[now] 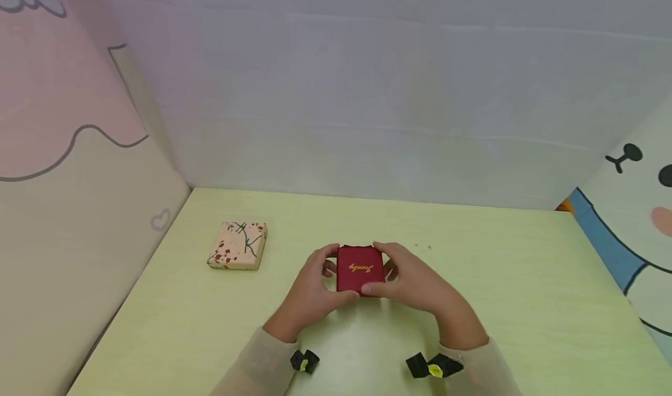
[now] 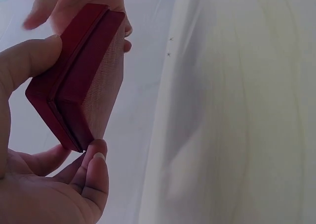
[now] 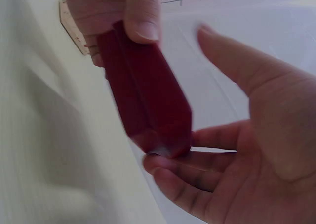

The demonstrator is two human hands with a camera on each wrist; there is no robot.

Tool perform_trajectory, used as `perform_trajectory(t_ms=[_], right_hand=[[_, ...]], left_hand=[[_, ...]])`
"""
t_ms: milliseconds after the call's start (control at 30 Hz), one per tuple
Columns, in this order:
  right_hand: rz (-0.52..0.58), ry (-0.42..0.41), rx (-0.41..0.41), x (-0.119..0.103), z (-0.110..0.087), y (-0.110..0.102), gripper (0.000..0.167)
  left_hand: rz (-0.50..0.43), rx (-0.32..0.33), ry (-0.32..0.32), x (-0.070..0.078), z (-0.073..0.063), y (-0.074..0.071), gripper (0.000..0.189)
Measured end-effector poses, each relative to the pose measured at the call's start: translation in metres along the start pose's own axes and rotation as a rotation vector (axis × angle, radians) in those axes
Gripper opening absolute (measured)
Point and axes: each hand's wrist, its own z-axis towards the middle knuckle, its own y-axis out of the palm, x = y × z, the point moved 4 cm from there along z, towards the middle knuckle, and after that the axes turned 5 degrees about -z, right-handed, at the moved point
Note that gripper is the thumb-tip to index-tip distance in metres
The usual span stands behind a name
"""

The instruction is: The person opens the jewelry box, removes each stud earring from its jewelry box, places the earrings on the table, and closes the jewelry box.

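Both hands hold a small dark red jewelry box (image 1: 360, 267), its lid shut and marked "Jewelry" in gold script, upside down in the head view. My left hand (image 1: 311, 288) grips its left side, thumb (image 2: 42, 56) on the lid and fingertips (image 2: 96, 157) at the far corner. On the other side, my right hand (image 1: 417, 279) has curled fingers (image 3: 182, 177) against the far corner of the box, while its thumb (image 3: 237, 58) stands off the surface in the right wrist view. A seam between lid and base shows in the left wrist view; the underside looks woven.
A flat cream box (image 1: 238, 245) with red blossoms and dark branches lies to the left on the pale green-yellow table (image 1: 525, 279). A white sheet (image 1: 367, 93) hangs behind the table, with printed panels at both sides. Black bands (image 1: 304, 361) sit at the wrists.
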Motion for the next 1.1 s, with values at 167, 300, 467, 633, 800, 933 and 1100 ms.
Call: perform_trajectory(t_ms=[167,300,467,633,800,933,1100], right_hand=[[-0.049,-0.076,-0.027,0.0,-0.003,-0.002,0.101],[-0.106,-0.093,-0.013,-0.001,-0.003,-0.002,0.097],[-0.141,-0.083,-0.02,-0.002,-0.003,-0.002,0.096],[-0.184,-0.083,-0.033,0.001,-0.002,-0.001,0.095],[-0.246,-0.099,-0.036,0.006,-0.001,-0.004,0.092],[-0.299,-0.081,-0.026,0.012,0.0,-0.013,0.092],[-0.332,-0.053,-0.013,0.025,0.006,-0.034,0.091]], left_hand=[[-0.014,-0.008,0.001,-0.001,-0.001,0.001,0.095],[-0.019,-0.017,0.019,-0.001,-0.001,0.003,0.094],[0.023,-0.019,0.035,-0.004,0.0,0.01,0.094],[0.066,-0.012,0.032,-0.004,0.001,0.019,0.094],[0.075,-0.009,0.008,0.002,0.007,0.029,0.093],[0.079,-0.044,0.001,0.012,0.019,0.039,0.09],[0.13,-0.102,0.032,0.026,0.046,0.053,0.077]])
